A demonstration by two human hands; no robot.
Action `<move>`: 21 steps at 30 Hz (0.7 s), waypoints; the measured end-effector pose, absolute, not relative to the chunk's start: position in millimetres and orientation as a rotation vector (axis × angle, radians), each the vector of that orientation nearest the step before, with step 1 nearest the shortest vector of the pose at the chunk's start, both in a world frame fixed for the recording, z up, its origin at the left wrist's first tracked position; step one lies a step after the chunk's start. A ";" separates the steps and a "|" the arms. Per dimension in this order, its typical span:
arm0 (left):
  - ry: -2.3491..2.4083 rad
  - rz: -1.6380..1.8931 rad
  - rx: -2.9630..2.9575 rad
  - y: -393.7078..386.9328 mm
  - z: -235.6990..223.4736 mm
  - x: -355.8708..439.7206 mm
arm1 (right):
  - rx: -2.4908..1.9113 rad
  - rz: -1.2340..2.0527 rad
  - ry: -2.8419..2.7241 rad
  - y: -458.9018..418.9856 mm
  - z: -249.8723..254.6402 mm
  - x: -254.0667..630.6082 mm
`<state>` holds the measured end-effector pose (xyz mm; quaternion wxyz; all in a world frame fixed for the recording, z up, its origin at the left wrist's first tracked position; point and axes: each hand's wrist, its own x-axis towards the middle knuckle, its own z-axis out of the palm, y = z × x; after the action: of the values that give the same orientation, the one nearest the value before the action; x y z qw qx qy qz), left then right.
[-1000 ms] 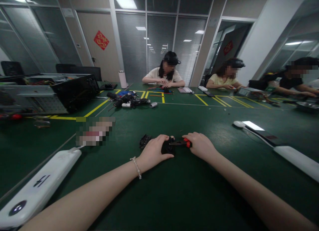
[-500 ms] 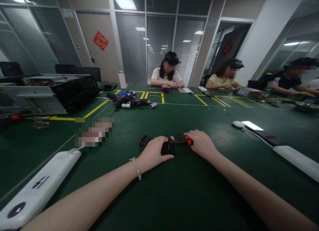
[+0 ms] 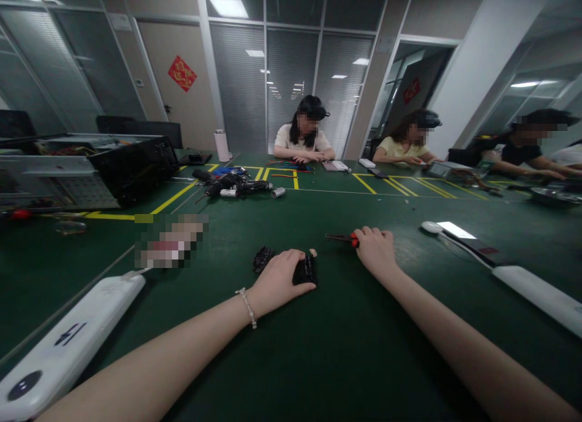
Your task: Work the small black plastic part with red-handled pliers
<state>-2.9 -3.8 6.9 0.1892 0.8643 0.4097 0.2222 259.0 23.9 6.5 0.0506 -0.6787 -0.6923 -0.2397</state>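
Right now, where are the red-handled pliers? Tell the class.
In the head view, the red-handled pliers are in the right hand, beyond and to the right of the black part under the left hand.

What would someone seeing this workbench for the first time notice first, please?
Probably the right hand in the middle, holding red-handled pliers just above or on the green table, with the left hand over a black part beside them. Next, the big open metal computer case at the far left, and the white device marked in black at the near left.
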 end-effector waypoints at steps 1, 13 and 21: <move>1.151 0.622 2.432 -3.8 6.8 -2.9 | -2.078 -0.727 -2.109 24.2 6.4 258.9; 1.141 0.616 2.442 -3.8 6.1 -2.9 | -2.016 -0.441 -2.099 28.6 1.4 274.6; 1.111 0.623 2.470 -4.5 6.1 -3.5 | -1.862 -0.199 -2.111 37.1 -4.3 288.4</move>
<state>-3.5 -4.5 6.1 0.1801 0.8742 0.3933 0.2206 288.4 37.1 -4.3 0.1591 -0.6514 -0.7386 -0.0698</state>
